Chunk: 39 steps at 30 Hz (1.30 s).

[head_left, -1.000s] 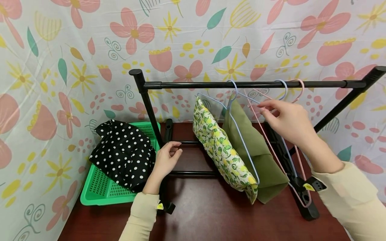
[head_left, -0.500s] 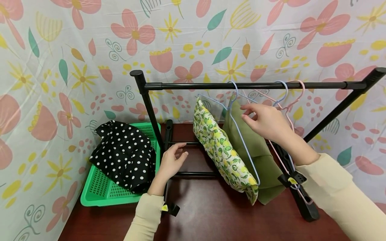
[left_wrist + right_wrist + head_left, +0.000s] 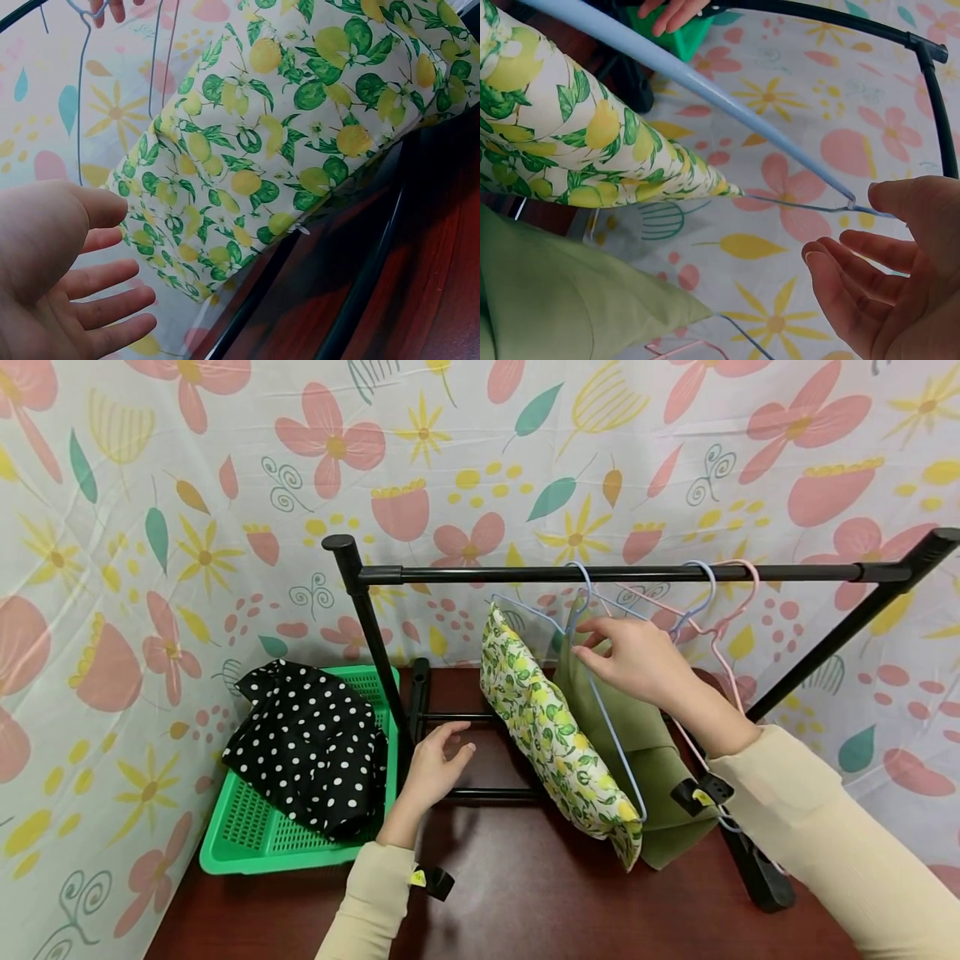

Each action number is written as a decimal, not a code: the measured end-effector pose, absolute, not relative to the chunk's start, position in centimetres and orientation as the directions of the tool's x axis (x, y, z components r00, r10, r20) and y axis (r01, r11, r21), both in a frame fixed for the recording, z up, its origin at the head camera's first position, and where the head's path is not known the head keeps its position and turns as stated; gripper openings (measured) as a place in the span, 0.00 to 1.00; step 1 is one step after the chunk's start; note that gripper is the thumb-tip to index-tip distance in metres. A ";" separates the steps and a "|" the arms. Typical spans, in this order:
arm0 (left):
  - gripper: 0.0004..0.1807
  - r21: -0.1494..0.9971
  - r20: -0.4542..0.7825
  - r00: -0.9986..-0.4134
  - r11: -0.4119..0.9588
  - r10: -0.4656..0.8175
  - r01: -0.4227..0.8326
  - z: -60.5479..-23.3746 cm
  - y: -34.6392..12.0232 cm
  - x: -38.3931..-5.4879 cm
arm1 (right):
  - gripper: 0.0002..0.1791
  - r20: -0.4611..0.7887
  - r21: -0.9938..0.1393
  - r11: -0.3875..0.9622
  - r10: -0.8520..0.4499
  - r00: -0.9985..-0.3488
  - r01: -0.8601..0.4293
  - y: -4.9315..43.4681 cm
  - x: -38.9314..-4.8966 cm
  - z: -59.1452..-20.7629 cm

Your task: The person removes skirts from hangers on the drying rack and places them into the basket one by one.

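Note:
A lemon-print cloth [image 3: 551,727] hangs folded over a blue hanger [image 3: 705,88] on the rack's black rail [image 3: 465,574]. Right behind it hangs an olive green cloth [image 3: 637,743], its own hanger partly hidden. My right hand [image 3: 637,660] is at the neck of the blue hanger. In the right wrist view its thumb lies by the neck while the fingers stand apart from it, not closed round it. My left hand [image 3: 435,766] hovers left of the lemon-print cloth, holding nothing; the left wrist view shows its fingers [image 3: 112,307] extended and spread.
A black polka-dot cloth [image 3: 307,743] lies in a green plastic basket [image 3: 247,862] at the left, beside the rack's leg. Another blue hanger [image 3: 710,585] and a pink hanger [image 3: 752,589] hang further right. A floral curtain [image 3: 465,435] stands behind the dark red table [image 3: 510,893].
My right hand has moved left from beside the right-hand hangers to the neck of the lemon-print cloth's hanger. The left hand has drifted slightly right, its fingers opening a little.

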State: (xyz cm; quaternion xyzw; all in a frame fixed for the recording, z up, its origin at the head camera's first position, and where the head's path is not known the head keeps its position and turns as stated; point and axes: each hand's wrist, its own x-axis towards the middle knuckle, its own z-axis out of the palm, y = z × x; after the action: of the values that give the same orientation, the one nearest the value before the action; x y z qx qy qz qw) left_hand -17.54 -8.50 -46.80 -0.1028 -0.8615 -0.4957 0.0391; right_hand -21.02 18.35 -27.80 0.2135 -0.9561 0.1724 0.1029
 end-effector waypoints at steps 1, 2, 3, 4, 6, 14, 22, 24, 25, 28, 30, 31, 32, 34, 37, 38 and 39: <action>0.18 0.845 0.171 -0.975 0.488 0.139 0.218 -46.8 -8.5 -17.5 | 0.18 0.270 -0.279 0.851 -0.375 -0.887 -0.445 18.2 -21.0 -27.8; 0.18 0.845 0.172 -0.975 0.489 0.139 0.219 -46.9 -8.4 -17.5 | 0.18 0.268 -0.274 0.853 -0.375 -0.887 -0.444 18.1 -21.0 -27.7; 0.18 0.844 0.174 -0.975 0.490 0.138 0.220 -46.9 -8.4 -17.4 | 0.19 0.263 -0.268 0.857 -0.375 -0.889 -0.440 17.9 -21.1 -27.6; 0.18 0.843 0.173 -0.975 0.491 0.136 0.219 -46.9 -8.3 -17.4 | 0.19 0.259 -0.266 0.860 -0.372 -0.892 -0.436 17.8 -21.1 -27.5; 0.18 0.846 0.171 -0.976 0.488 0.132 0.214 -47.0 -8.3 -17.4 | 0.20 0.246 -0.266 0.870 -0.356 -0.902 -0.416 17.5 -21.2 -27.4; 0.17 0.844 0.170 -0.980 0.498 0.102 0.198 -47.8 -7.9 -17.8 | 0.19 0.179 -0.276 0.911 -0.265 -0.947 -0.307 16.4 -21.7 -27.1; 0.16 0.863 0.128 -0.987 0.479 0.098 0.159 -48.6 -7.6 -18.2 | 0.16 0.178 -0.270 0.927 -0.218 -0.960 -0.261 15.7 -21.8 -27.1; 0.16 0.865 0.121 -0.988 0.478 0.100 0.154 -48.8 -7.6 -18.2 | 0.16 0.183 -0.263 0.930 -0.213 -0.960 -0.257 15.6 -21.8 -27.1; 0.16 0.866 0.120 -0.988 0.476 0.101 0.154 -48.8 -7.5 -18.2 | 0.16 0.185 -0.260 0.931 -0.214 -0.959 -0.258 15.6 -21.8 -27.1; 0.15 0.865 0.122 -0.988 0.478 0.095 0.152 -49.0 -7.4 -18.2 | 0.16 0.188 -0.254 0.932 -0.214 -0.959 -0.258 15.5 -21.8 -27.1; 0.15 0.868 0.123 -0.988 0.473 0.090 0.151 -49.1 -7.3 -18.2 | 0.15 0.190 -0.255 0.933 -0.208 -0.959 -0.253 15.4 -21.9 -27.2; 0.15 0.869 0.121 -0.989 0.473 0.086 0.147 -49.1 -7.2 -18.2 | 0.15 0.190 -0.261 0.933 -0.203 -0.961 -0.249 15.4 -21.9 -27.3; 0.15 0.868 0.124 -0.989 0.474 0.085 0.149 -49.3 -7.2 -18.2 | 0.15 0.191 -0.265 0.933 -0.196 -0.962 -0.243 15.3 -21.9 -27.3; 0.15 0.872 0.116 -0.990 0.470 0.080 0.140 -49.5 -7.0 -18.3 | 0.15 0.200 -0.273 0.932 -0.186 -0.962 -0.237 15.2 -22.0 -27.4; 0.15 0.875 0.100 -0.992 0.468 0.072 0.122 -49.8 -6.9 -18.4 | 0.14 0.230 -0.280 0.929 -0.179 -0.957 -0.242 15.2 -22.1 -27.5; 0.15 0.877 0.094 -0.993 0.467 0.069 0.116 -49.9 -6.8 -18.4 | 0.14 0.241 -0.279 0.928 -0.181 -0.954 -0.247 15.2 -22.1 -27.5; 0.15 0.877 0.083 -0.994 0.469 0.065 0.103 -50.0 -6.7 -18.5 | 0.14 0.253 -0.277 0.927 -0.184 -0.950 -0.253 15.2 -22.1 -27.6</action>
State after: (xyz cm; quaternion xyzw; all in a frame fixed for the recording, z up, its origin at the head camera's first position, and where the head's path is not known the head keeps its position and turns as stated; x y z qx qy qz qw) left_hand -18.47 -6.74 -49.96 -0.0490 -0.8567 -0.5131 0.0188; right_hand -22.10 15.18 -27.57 0.1119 -0.9752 0.1548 0.1118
